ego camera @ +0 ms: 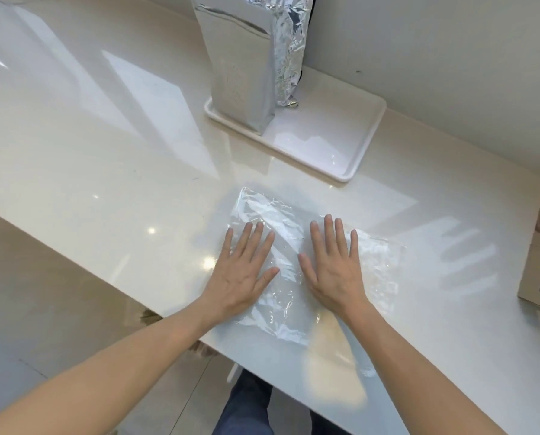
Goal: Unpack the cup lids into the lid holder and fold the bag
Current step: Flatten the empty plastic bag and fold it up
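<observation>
Head view: clear plastic bag (297, 265) flat on counter (105, 183), near edge; left hand (243, 274) & right hand (333, 271) pressing it, fingers spread straight. Thin, limp, slippery film, prob. springs back. Pinch at corner/edge to fold.

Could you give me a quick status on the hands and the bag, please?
Left hand, right hand flat, pressing clear crinkled plastic bag. Bag empty, spread on glossy white counter. Nothing obstructing.

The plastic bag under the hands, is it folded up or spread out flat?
Spread out flat. The clear plastic bag lies on the counter, with the left hand and right hand pressing on it, fingers straight.
</observation>
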